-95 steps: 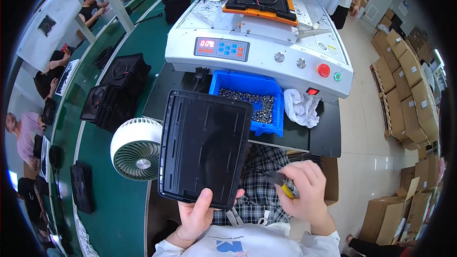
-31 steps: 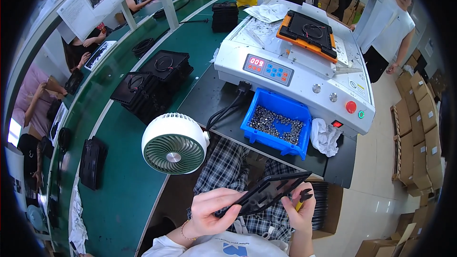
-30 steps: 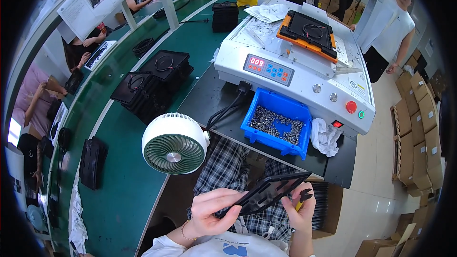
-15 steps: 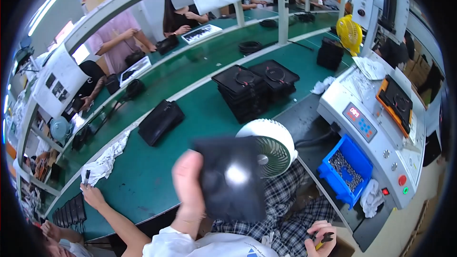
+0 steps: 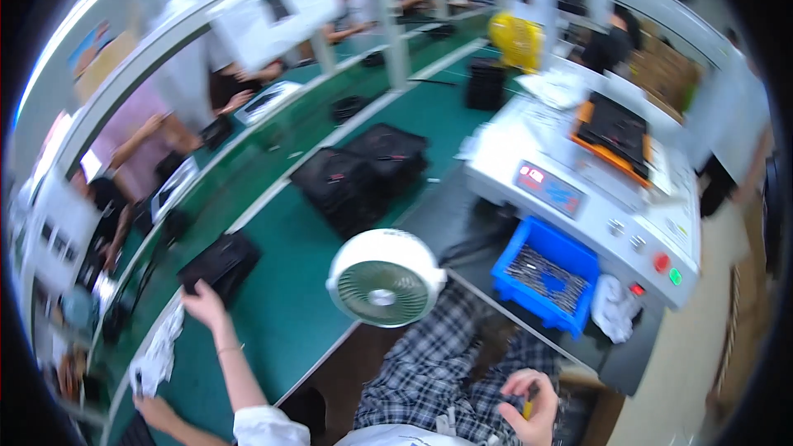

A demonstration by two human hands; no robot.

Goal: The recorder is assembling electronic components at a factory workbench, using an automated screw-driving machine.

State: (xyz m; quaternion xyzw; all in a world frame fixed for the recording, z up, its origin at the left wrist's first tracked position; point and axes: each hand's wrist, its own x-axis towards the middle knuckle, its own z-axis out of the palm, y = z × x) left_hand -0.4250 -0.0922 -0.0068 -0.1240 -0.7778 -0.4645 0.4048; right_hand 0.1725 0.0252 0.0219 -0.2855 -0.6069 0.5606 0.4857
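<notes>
My left hand (image 5: 206,306) reaches out over the green bench, its fingers stretched and touching the near edge of a dark stack of flat black cases (image 5: 219,266). Some motion blur softens the fingertips, and I make out nothing in the palm. Low at the right, over my lap, my right hand (image 5: 533,409) is curled around a small yellow-handled tool (image 5: 528,405); the fingers hide most of it. Between the two hands a round white desk fan (image 5: 387,277) stands at the bench edge.
Two piles of black cases (image 5: 359,173) stand farther back. At the right are a white machine (image 5: 607,206), an orange-framed fixture (image 5: 611,136) and a blue bin (image 5: 545,277) of small metal parts. A co-worker's hand (image 5: 157,413) is by a white cloth (image 5: 157,355).
The flat black panel that my left hand held up is no longer in that hand, which has moved out to the stack. My right hand keeps the tool. The view has swung right.
</notes>
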